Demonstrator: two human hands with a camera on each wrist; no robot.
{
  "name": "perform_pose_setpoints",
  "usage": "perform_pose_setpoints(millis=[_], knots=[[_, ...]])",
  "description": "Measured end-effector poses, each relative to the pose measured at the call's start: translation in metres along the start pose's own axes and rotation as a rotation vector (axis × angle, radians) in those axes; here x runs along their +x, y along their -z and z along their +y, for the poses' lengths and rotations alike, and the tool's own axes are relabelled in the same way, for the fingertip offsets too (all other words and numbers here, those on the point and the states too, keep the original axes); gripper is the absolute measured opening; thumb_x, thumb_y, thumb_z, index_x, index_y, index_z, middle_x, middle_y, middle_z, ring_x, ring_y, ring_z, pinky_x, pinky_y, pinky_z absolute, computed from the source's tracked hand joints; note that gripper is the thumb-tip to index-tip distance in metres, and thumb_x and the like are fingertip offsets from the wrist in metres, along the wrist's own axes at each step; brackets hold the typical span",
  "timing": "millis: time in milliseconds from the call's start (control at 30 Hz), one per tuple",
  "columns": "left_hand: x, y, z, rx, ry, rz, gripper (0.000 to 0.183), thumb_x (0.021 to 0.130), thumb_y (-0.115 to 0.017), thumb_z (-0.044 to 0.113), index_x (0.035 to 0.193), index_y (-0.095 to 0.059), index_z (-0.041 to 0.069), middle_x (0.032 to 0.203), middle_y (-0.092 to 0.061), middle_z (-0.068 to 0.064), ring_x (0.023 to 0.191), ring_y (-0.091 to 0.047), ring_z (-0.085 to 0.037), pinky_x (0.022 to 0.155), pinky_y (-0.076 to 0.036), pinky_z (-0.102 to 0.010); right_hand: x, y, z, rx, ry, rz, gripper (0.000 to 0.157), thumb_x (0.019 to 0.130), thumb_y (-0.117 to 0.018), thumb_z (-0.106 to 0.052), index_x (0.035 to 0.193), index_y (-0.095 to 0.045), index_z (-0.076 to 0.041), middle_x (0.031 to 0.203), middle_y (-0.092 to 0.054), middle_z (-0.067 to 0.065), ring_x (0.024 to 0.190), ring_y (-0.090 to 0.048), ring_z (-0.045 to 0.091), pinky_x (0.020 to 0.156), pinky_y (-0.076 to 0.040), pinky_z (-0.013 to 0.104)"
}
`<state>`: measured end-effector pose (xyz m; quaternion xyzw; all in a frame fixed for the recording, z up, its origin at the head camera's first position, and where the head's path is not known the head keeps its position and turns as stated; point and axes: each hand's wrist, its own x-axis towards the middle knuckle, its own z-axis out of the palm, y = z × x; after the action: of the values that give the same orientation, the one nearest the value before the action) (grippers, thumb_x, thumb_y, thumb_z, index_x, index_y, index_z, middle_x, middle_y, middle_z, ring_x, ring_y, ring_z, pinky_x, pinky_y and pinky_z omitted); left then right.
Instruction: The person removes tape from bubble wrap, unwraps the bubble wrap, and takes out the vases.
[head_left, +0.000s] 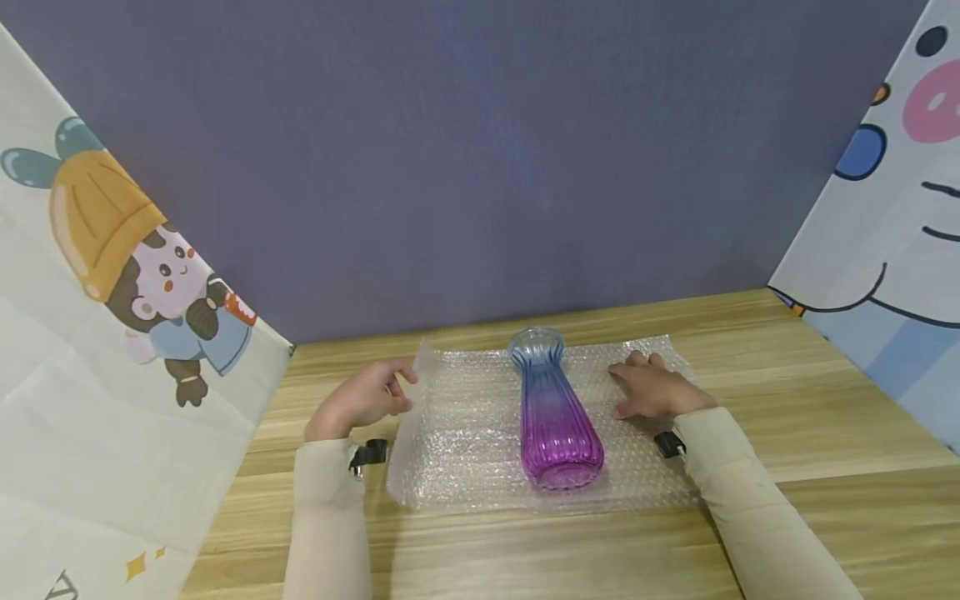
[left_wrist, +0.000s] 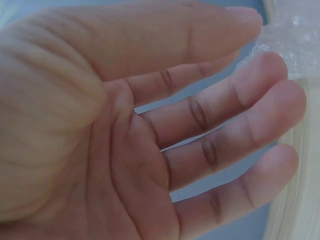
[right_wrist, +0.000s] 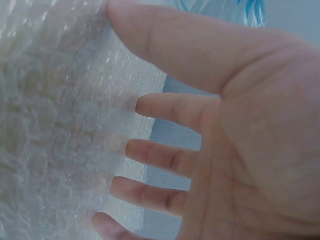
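A ribbed glass vase (head_left: 557, 425), blue at its flared mouth and fading to purple at the base, lies on its side on a sheet of bubble wrap (head_left: 465, 425). Its mouth points to the back wall. My left hand (head_left: 367, 396) hovers by the sheet's left edge, holding nothing; in the left wrist view its fingers (left_wrist: 215, 107) are spread and loosely bent. To the right of the vase, my right hand (head_left: 652, 387) rests on the bubble wrap, palm and spread fingers showing in the right wrist view. There the fingertips touch the wrap (right_wrist: 65, 125).
The sheet lies on a wood-grain table (head_left: 810, 400). A grey-blue wall (head_left: 487, 167) stands behind it, with printed white panels (head_left: 82, 350) on both sides. Small black cameras (head_left: 371, 452) are worn at both wrists.
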<state>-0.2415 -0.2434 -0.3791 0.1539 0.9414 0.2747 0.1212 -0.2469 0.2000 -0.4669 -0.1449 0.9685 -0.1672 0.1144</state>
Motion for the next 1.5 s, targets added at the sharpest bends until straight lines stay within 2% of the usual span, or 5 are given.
perform_pose_setpoints(millis=[467, 733, 900, 1200, 1500], knots=[[-0.012, 0.013, -0.013, -0.025, 0.030, 0.002, 0.036, 0.092, -0.073, 0.012, 0.126, -0.063, 0.003, 0.090, -0.065, -0.010, 0.078, -0.064, -0.024, 0.065, -0.047, -0.030, -0.001, 0.000, -0.002, 0.011, -0.014, -0.002, 0.082, 0.085, -0.081, -0.034, 0.150, -0.046, 0.002, 0.148, -0.040, 0.036, 0.131, -0.035, 0.059, 0.096, -0.047, 0.076], [-0.018, 0.018, -0.003, 0.003, 0.031, 0.022, 0.044, 0.097, -0.070, 0.027, 0.135, -0.060, 0.009, 0.106, -0.068, -0.011, 0.092, -0.063, -0.021, 0.077, -0.052, -0.033, -0.001, 0.002, -0.003, 0.020, -0.016, -0.010, 0.081, 0.086, -0.079, -0.032, 0.151, -0.045, 0.002, 0.151, -0.036, 0.038, 0.135, -0.032, 0.062, 0.097, -0.047, 0.076], [-0.025, 0.019, 0.013, 0.018, -0.020, 0.061, 0.046, 0.100, -0.066, 0.030, 0.138, -0.057, 0.008, 0.113, -0.070, -0.013, 0.103, -0.067, -0.026, 0.087, -0.057, -0.043, -0.001, 0.003, -0.004, 0.012, -0.012, -0.009, 0.082, 0.085, -0.081, -0.032, 0.150, -0.045, 0.002, 0.149, -0.038, 0.037, 0.133, -0.034, 0.060, 0.096, -0.048, 0.074], [-0.016, -0.004, 0.059, 0.105, -0.156, 0.216, 0.050, 0.097, -0.067, 0.035, 0.139, -0.058, 0.009, 0.144, -0.060, -0.014, 0.134, -0.055, -0.039, 0.110, -0.047, -0.058, -0.001, 0.002, -0.003, 0.012, -0.017, -0.009, 0.081, 0.086, -0.080, -0.032, 0.151, -0.045, 0.002, 0.149, -0.038, 0.036, 0.132, -0.034, 0.059, 0.096, -0.048, 0.074], [0.013, -0.037, 0.060, 0.130, -0.100, 0.170, 0.065, 0.095, -0.071, 0.035, 0.150, -0.049, 0.011, 0.158, -0.044, -0.017, 0.145, -0.042, -0.042, 0.120, -0.037, -0.061, 0.000, 0.000, -0.002, 0.018, -0.016, -0.007, 0.082, 0.086, -0.080, -0.032, 0.151, -0.045, 0.001, 0.149, -0.038, 0.036, 0.131, -0.035, 0.058, 0.095, -0.049, 0.074]])
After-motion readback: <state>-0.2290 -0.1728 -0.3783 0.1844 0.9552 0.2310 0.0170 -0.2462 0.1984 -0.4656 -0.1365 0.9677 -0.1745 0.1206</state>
